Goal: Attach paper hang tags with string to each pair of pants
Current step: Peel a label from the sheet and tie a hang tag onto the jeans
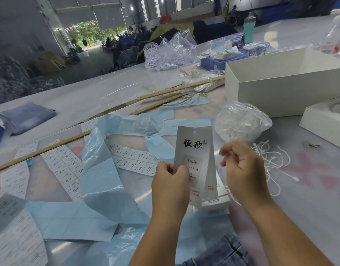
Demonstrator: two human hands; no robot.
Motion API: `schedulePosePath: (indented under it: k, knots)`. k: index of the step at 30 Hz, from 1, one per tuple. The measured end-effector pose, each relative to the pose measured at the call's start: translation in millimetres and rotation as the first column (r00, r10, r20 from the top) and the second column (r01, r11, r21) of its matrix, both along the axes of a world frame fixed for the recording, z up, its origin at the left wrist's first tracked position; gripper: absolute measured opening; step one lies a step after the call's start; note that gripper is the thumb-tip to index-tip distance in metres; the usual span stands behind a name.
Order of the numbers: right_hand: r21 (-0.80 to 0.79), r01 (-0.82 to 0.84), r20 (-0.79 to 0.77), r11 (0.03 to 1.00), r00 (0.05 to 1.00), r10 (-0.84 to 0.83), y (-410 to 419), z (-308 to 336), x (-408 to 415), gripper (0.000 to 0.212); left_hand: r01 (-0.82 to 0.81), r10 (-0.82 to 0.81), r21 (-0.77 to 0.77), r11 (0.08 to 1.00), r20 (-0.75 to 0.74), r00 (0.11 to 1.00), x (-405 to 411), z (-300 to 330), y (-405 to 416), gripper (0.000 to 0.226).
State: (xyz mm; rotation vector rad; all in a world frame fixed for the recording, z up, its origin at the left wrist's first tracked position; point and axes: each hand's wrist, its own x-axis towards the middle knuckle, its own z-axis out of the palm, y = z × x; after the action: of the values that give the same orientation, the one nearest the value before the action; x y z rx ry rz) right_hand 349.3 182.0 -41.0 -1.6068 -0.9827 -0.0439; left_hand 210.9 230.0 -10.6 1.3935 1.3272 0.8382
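While left hand (170,186) pinched lower edge of tall white paper hang tag (193,150), upright between hands, right hand (242,166) was curled; string in it not discernible. Loose white strings (269,156) lay just beyond right hand; denim pants (225,252) below wrists. Advice: steady tag, feed string end through top punch hole (194,133).

Left hand (170,181) pinching, right hand (242,166) raised, fingers curled

White tag (192,148) w/ black print, red stamp; pale blue paper (100,181); white strings (269,156); white box (280,87); blue denim pants (226,252); yellow rulers (173,90).
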Motion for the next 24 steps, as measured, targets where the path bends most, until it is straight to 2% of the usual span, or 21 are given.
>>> schedulePosePath:
  k: [2,4,6,9,11,14,17,20,22,24]
  knots:
    - [0.067,-0.169,-0.169,0.983,0.969,0.178,0.4,4.7,-4.3,0.023,0.007,-0.005,-0.032,0.999,0.053,0.999,0.4,-1.7,0.9,0.006]
    - [0.097,-0.357,-0.343,0.929,0.865,0.367,-0.2,7.3,-7.0,0.026,0.024,-0.021,-0.038,0.999,0.078,0.997,1.4,-3.5,1.9,0.01]
    - [0.052,-0.42,-0.389,0.906,0.827,0.406,-0.5,6.1,-6.3,0.032,0.04,-0.037,-0.025,0.999,0.085,0.996,2.3,-4.6,2.7,0.012]
    - [-0.106,-0.335,-0.322,0.936,0.903,0.286,2.1,-0.2,-7.1,0.034,0.027,-0.029,0.025,0.999,0.08,0.996,0.0,-6.7,6.4,0.012]
    - [-0.215,-0.259,-0.265,0.942,0.943,0.198,4.8,-6.4,-6.8,0.033,-0.037,0.032,0.052,0.998,0.094,0.995,-5.2,-7.6,12.1,0.015]
    - [-0.286,-0.102,-0.133,0.953,0.989,0.066,7.9,-12.9,-4.3,0.037,-0.113,0.114,-0.013,0.993,0.162,0.98,-14.3,-7.9,19.4,0.012]
    - [-0.353,0.045,0.053,0.935,0.998,-0.028,9.1,-15.4,-2.9,0.042,-0.088,0.09,-0.024,0.996,0.151,0.984,-17.7,-11.2,15.7,0.012]
    - [-0.43,0.097,0.087,0.897,0.994,-0.066,7.0,-15.3,-3.3,0.035,-0.048,0.048,-0.005,0.999,0.128,0.991,-17.5,-13.0,7.6,0.012]
    - [-0.393,0.122,0.1,0.912,0.991,-0.089,2.5,-12.0,-2.5,0.031,-0.039,0.039,0.0,0.999,0.111,0.993,-19.1,-11.3,5.0,0.012]
    - [-0.258,0.131,0.12,0.957,0.987,-0.103,-4.9,-3.0,-2.6,0.02,-0.031,0.03,0.012,0.999,0.091,0.995,-22.9,-6.5,2.9,0.011]
